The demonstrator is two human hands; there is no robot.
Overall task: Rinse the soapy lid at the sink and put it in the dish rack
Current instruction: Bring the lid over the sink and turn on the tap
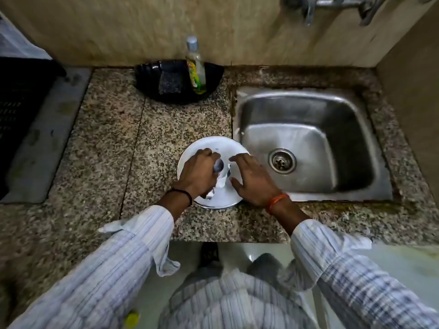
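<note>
The soapy lid (213,172) lies flat on the table (107,143), touching the sink's (308,143) left rim. The left hand (197,172) grips its knob, ready to lift; the right hand (251,179) hovers released just above the lid.

A speckled granite counter (99,143) is filling the view. At its back edge, against the beige wall (118,29), a black bowl (152,77) is sitting, and inside that bowl a dark scrub pad (169,85) is lying beside a dish-soap bottle (196,67) that is leaning upright. Below the counter's front edge, a pale floor (403,269) is showing.
</note>
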